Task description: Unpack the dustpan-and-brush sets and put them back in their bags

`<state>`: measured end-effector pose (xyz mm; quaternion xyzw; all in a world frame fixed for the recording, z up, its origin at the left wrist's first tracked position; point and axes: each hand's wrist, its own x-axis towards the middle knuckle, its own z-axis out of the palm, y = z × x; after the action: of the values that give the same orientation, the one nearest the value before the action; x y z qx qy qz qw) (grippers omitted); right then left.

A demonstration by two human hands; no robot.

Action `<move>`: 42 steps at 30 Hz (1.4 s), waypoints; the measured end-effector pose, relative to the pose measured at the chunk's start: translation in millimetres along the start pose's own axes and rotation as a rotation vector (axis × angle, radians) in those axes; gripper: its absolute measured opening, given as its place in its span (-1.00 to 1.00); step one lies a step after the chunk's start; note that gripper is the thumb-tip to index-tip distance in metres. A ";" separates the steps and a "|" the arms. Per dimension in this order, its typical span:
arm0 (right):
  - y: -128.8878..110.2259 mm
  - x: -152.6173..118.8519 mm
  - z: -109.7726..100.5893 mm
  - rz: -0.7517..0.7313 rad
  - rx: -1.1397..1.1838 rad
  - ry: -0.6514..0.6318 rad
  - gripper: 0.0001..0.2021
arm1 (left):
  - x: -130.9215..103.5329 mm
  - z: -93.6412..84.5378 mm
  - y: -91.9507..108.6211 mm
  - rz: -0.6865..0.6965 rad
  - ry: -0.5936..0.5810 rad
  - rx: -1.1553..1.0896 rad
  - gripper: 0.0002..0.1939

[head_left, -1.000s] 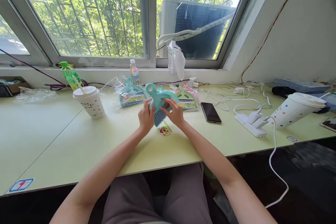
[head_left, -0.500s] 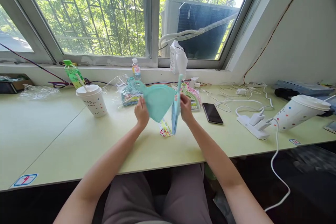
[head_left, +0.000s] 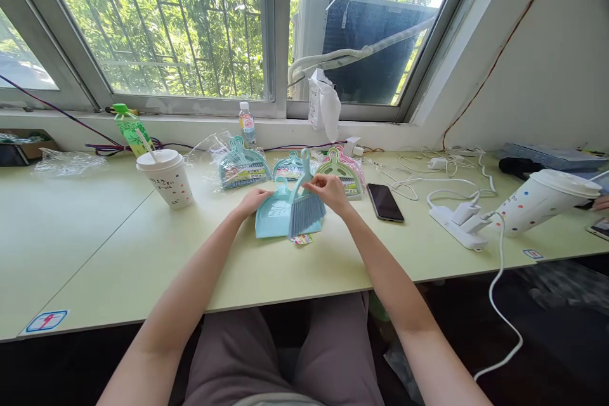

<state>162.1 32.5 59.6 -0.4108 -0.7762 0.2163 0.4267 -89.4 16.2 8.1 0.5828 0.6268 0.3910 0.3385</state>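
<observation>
Dustpan (head_left: 273, 216) now on the table (head_left: 228, 273)

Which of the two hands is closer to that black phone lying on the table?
The right hand. It holds the small brush just left of the phone; the left hand is farther off, at the dustpan's left side.

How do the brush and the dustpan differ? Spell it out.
The dustpan lies on the table, the left hand at its side; the brush is held by the right hand, bristles down. The dustpan has a smooth, wide scoop; the brush has grey-blue bristles. Both are pale teal.
</observation>
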 end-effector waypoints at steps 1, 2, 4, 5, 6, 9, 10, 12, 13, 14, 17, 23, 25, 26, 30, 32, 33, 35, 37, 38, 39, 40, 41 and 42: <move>-2.0 -2.2 3.4 -0.002 -0.090 -0.020 -0.48 | -0.7 1.2 0.7 0.017 -0.009 0.037 -0.60; -3.7 -4.2 6.3 -0.006 -0.164 -0.044 -0.49 | -1.1 1.9 1.2 0.031 -0.016 0.069 -0.60; -6.3 -7.2 10.0 -0.012 -0.268 -0.093 -0.52 | -1.4 2.7 1.6 0.063 -0.016 0.119 -0.61; -7.4 -8.2 10.9 -0.015 -0.306 -0.110 -0.53 | -1.4 2.9 1.4 0.080 -0.014 0.138 -0.62; -8.4 -9.0 11.3 -0.016 -0.338 -0.118 -0.54 | -1.2 3.0 1.1 0.094 -0.014 0.156 -0.62; -11.2 -10.3 10.7 -0.018 -0.401 -0.125 -0.54 | 0.2 3.3 -0.6 0.119 -0.022 0.217 -0.60; -12.1 -10.6 10.8 -0.018 -0.408 -0.130 -0.54 | 0.9 3.5 -1.5 0.122 -0.028 0.240 -0.59; -13.6 -11.1 12.3 -0.008 -0.402 -0.134 -0.53 | 2.6 4.1 -3.5 0.122 -0.039 0.282 -0.57; -14.2 -11.4 13.7 0.004 -0.391 -0.126 -0.53 | 3.4 4.5 -4.7 0.119 -0.042 0.298 -0.56; -14.7 -11.7 15.4 0.018 -0.376 -0.114 -0.53 | 4.1 5.0 -5.8 0.117 -0.042 0.309 -0.55; -16.1 -12.1 19.4 0.052 -0.290 -0.092 -0.51 | 5.0 6.2 -8.0 0.119 -0.030 0.304 -0.56; -18.6 -10.4 15.6 0.052 -0.044 -0.198 -0.41 | 0.4 7.6 -3.2 0.129 0.004 0.272 -0.64; -16.6 -10.5 17.0 0.050 -0.093 -0.212 -0.40 | -0.8 8.4 -1.1 0.130 0.007 0.301 -0.63; -14.8 -11.0 19.3 0.052 -0.160 -0.208 -0.41 | -1.1 8.9 -0.5 0.132 0.008 0.323 -0.62; -5.5 -15.3 35.0 0.070 -0.526 -0.192 -0.57 | -0.2 10.2 -1.1 0.144 0.025 0.356 -0.57; -2.0 -17.2 41.5 0.085 -0.621 -0.206 -0.64 | 0.2 10.3 -1.6 0.143 0.034 0.340 -0.56; -0.9 -17.7 43.5 0.091 -0.640 -0.214 -0.66 | 0.1 10.3 -1.4 0.142 0.034 0.330 -0.56; 0.2 -17.9 45.0 0.096 -0.653 -0.223 -0.66 | -0.8 9.9 -0.1 0.139 0.027 0.319 -0.54; 0.6 -17.7 44.7 0.093 -0.656 -0.227 -0.64 | -2.2 9.5 2.1 0.142 0.016 0.312 -0.52; 0.7 -17.7 44.6 0.091 -0.655 -0.228 -0.64 | -3.0 9.3 3.3 0.146 0.008 0.311 -0.50; 0.8 -17.8 44.6 0.086 -0.651 -0.230 -0.65 | -3.6 9.1 4.3 0.153 -0.002 0.312 -0.49; 0.8 -18.0 45.0 0.079 -0.643 -0.232 -0.66 | -4.1 9.1 4.9 0.163 -0.014 0.314 -0.48; 0.8 -18.4 45.6 0.070 -0.629 -0.237 -0.69 | -4.3 9.1 5.1 0.173 -0.028 0.318 -0.47; 0.7 -18.9 46.5 0.062 -0.609 -0.244 -0.72 | -4.3 9.2 4.8 0.182 -0.040 0.323 -0.48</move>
<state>129.1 18.0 24.7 -0.5141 -0.8376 0.0347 0.1814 -78.7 12.9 7.9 0.6916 0.6192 0.3027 0.2159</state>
